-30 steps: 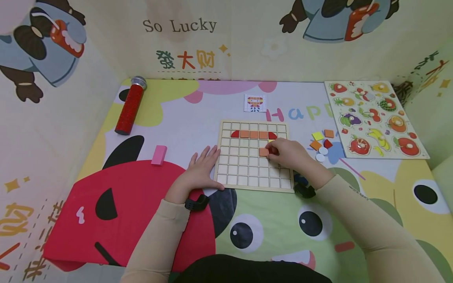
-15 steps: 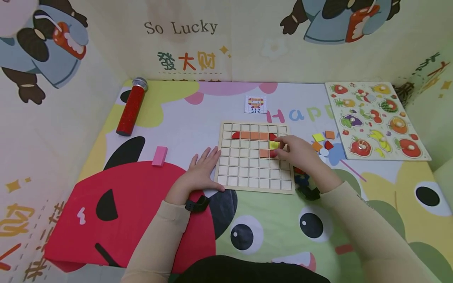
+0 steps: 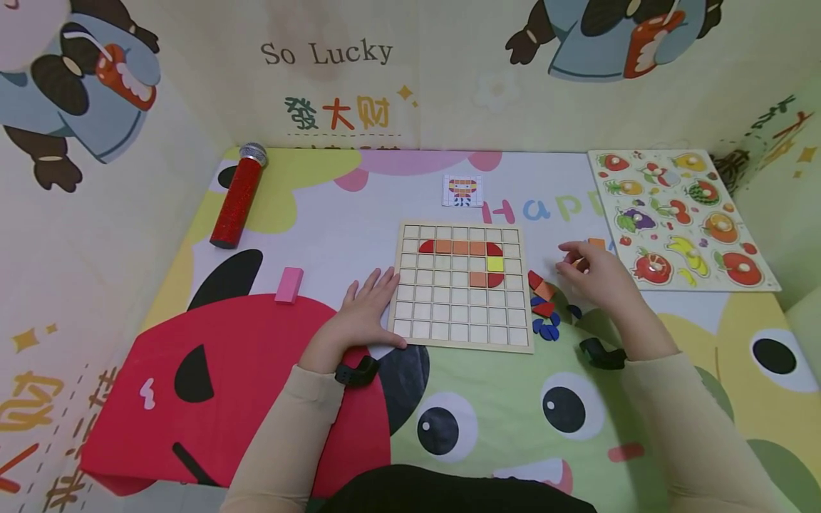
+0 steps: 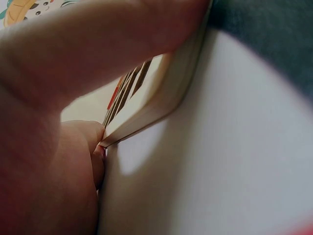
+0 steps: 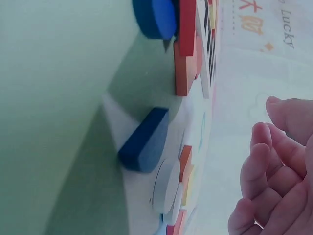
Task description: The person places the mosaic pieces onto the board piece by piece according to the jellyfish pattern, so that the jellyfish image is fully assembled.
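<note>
1. Mat with bright cartoon prints covers the floor, and everything else lies on it
2. Fruit puzzle board sits at the far right, well apart from the left hand
3. Grid board of pale wood lies in the middle; red and orange tiles fill part of its second row, a yellow tile sits beneath them, and an orange and a red piece lie in the row below that
4. Left hand rests flat on the mat, fingers straight and slightly spread, fingertips against the grid board's left edge
5. Right hand hovers over the loose pieces beside the board's right edge; its fingers are loosely curled and apart, and the right wrist view shows nothing between them
6. Red glitter tube lies far left; a pink block lies nearer
7. Pattern card lies beyond the board
</note>
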Tool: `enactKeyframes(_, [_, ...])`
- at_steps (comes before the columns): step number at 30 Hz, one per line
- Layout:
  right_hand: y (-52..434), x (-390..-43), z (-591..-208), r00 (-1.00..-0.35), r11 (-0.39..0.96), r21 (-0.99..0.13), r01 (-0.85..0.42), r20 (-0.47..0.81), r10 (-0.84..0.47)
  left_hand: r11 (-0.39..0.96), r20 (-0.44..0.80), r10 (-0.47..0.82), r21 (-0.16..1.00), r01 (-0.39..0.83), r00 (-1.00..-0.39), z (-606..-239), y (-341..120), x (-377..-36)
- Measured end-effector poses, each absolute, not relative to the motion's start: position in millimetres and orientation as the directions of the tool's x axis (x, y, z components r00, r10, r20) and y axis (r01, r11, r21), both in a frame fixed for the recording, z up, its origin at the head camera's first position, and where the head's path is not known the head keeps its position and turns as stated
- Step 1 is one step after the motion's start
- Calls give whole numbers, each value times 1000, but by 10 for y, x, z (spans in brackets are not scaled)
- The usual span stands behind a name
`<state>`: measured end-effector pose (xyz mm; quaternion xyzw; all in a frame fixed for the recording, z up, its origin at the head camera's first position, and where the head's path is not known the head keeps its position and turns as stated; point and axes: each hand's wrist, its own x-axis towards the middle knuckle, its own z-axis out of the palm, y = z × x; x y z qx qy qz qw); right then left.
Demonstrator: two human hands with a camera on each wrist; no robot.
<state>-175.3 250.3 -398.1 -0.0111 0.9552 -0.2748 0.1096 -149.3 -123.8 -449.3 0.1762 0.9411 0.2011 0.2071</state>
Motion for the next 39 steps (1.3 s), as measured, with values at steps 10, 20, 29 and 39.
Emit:
enactKeyframes(10, [2564, -1679, -4037, -953, 855, -519, 20, -267, -140, 856, -314, 419, 450, 256, -852, -4515, -1244, -1497])
enactKeyframes(20, [2600, -1682, -4169, -897, 843, -528, -101, -317, -307, 855, -324, 426, 449, 260, -845, -4506, -1252, -1513])
enactKeyframes(29, [2616, -1704, -4197, -883, 846, -510, -153, -314, -349, 855, -325, 426, 449, 259, -844, -4500, -1238, -1513])
enactKeyframes(39, [2590, -1688, -4207, -868, 844, -502, -189, -317, -383, 859, -327, 419, 446, 253, -847, -4498, -1236, -1503])
